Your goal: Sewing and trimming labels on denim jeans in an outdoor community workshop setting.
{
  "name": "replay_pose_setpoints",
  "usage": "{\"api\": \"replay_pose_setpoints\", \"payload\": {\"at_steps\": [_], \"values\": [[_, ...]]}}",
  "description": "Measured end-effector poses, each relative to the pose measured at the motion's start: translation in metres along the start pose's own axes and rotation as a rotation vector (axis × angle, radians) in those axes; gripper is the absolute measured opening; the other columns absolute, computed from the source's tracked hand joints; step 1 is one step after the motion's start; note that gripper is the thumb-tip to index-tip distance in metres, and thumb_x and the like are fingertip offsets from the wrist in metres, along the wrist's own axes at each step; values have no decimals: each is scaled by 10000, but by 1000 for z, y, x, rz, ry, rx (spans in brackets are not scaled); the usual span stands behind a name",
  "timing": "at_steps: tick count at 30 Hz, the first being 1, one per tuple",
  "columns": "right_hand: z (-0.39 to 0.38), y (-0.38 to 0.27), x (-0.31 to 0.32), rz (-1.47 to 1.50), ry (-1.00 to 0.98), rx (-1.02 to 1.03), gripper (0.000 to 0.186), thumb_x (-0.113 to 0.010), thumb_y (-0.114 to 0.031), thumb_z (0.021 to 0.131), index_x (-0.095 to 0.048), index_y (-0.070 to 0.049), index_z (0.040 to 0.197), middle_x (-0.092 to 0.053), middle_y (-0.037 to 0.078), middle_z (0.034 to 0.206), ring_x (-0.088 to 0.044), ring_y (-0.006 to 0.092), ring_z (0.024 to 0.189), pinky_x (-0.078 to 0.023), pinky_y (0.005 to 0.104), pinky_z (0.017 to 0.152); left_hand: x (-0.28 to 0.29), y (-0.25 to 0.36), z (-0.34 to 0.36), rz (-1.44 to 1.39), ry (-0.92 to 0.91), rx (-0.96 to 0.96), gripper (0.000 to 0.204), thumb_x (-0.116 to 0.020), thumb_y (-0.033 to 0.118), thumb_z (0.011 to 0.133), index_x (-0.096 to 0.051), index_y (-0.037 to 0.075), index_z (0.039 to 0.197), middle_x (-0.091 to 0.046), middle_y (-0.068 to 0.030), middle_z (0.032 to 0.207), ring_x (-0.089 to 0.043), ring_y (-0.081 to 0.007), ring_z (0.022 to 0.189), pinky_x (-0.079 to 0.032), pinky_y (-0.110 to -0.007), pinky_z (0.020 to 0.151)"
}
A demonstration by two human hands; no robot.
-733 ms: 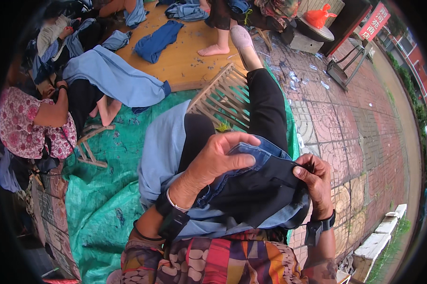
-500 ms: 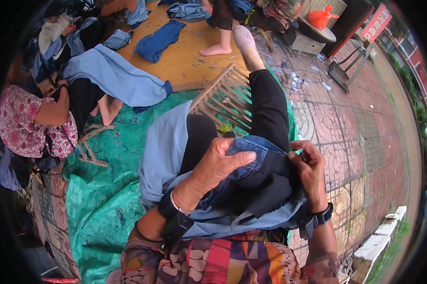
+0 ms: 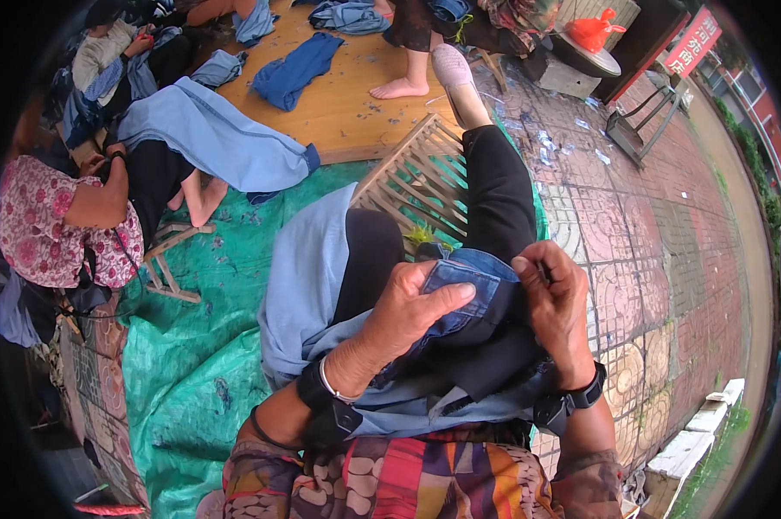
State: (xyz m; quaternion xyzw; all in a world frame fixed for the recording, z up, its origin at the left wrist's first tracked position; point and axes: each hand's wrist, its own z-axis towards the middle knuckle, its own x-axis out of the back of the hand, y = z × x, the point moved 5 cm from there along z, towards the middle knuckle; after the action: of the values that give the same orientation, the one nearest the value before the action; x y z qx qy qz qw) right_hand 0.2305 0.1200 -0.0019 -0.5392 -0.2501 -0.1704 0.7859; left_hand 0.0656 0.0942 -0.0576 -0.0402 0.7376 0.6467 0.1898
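Note:
A dark blue denim garment (image 3: 492, 291) with a stitched, pocket-like patch lies bunched over my lap. My left hand (image 3: 408, 304) grips it, thumb pressed flat on top and fingers underneath. At its right-hand edge, my right hand (image 3: 556, 298) is closed in a pinch, the fingertips right by the denim rim. Whatever sits in that pinch is too small to make out. Below both hands is black cloth (image 3: 486, 359) with a frayed edge. Light blue denim (image 3: 302, 268) drapes over my left thigh and across my lap.
A slatted wooden rack (image 3: 412, 177) stands just beyond my knees on a green tarp (image 3: 192, 372). At the left sits a person in a floral top (image 3: 66, 221). Denim pieces lie on a wooden board (image 3: 356, 130). A white bench (image 3: 689, 441) is at the lower right.
My right hand has risen slightly and shifted left, bringing its pinched fingertips to the denim's edge. My left hand keeps its hold with only a small shift.

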Motion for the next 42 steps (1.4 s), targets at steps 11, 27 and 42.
{"api": "replay_pose_setpoints", "payload": {"at_steps": [11, 27, 42], "values": [[-16, -9, 2, 197, -168, -22, 227, -664, -97, 793, -530, -15, 957, -538, 55, 854, -505, 144, 754, -414, 236, 676, 0, -2, 1, -212, 11, 108, 242, -633, 177, 784, -641, -12, 935, -656, -30, 830, -600, -75, 741, -472, -217, 726], [-9, -18, 2, 34, -65, 194, 207, -680, -22, 714, -594, 2, 901, -581, 110, 820, -588, 254, 754, -461, 300, 657, 1, -3, 2, -327, -32, 161, 219, -641, 125, 789, -624, 2, 969, -642, -26, 863, -593, -84, 772, -478, -235, 743], [-10, -13, 0, 96, -91, 73, 163, -674, 8, 718, -593, 4, 859, -593, 98, 794, -597, 231, 746, -461, 281, 649, 1, -3, 1, -296, -43, 131, 198, -629, 121, 809, -634, 3, 967, -645, -23, 864, -589, -69, 765, -478, -221, 728]]}}
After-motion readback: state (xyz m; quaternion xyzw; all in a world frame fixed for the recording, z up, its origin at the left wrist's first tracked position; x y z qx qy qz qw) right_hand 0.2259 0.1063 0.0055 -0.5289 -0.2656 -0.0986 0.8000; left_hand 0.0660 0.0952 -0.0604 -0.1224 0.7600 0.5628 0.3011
